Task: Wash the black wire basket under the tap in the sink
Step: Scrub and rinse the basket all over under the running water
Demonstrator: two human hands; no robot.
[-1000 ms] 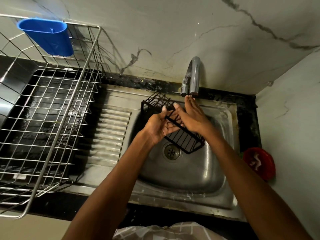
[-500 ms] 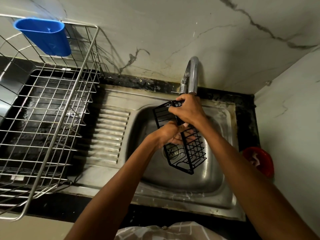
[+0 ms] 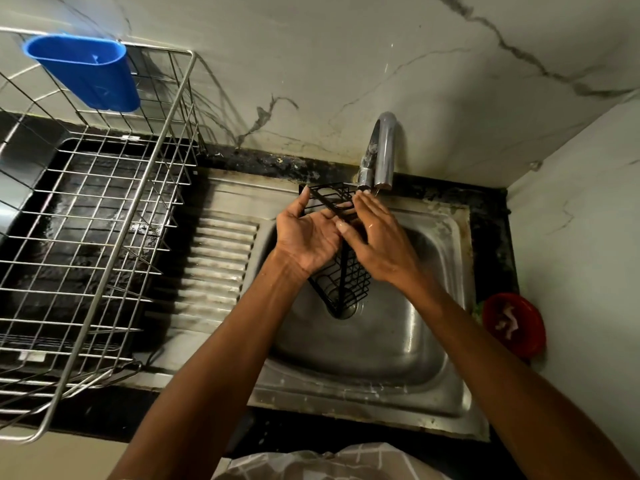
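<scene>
The black wire basket stands on end over the steel sink, one end up by the tap, the other end down over the drain. My left hand holds it from the left, palm up, fingers against the wires. From the right, my right hand presses flat on the basket, with its fingertips just under the tap's spout. Both hands hide the basket's middle. I cannot make out a stream of water.
A large steel wire dish rack stands on the left, over a dark tray, with a blue plastic holder hooked on its back rim. The ribbed drainboard lies between rack and sink. A red dish sits at the right, by the wall.
The basket has been turned and lifted back up toward the spout. My right hand let go of its top rim and now lies flat on its side; my left hand opened, palm up.
</scene>
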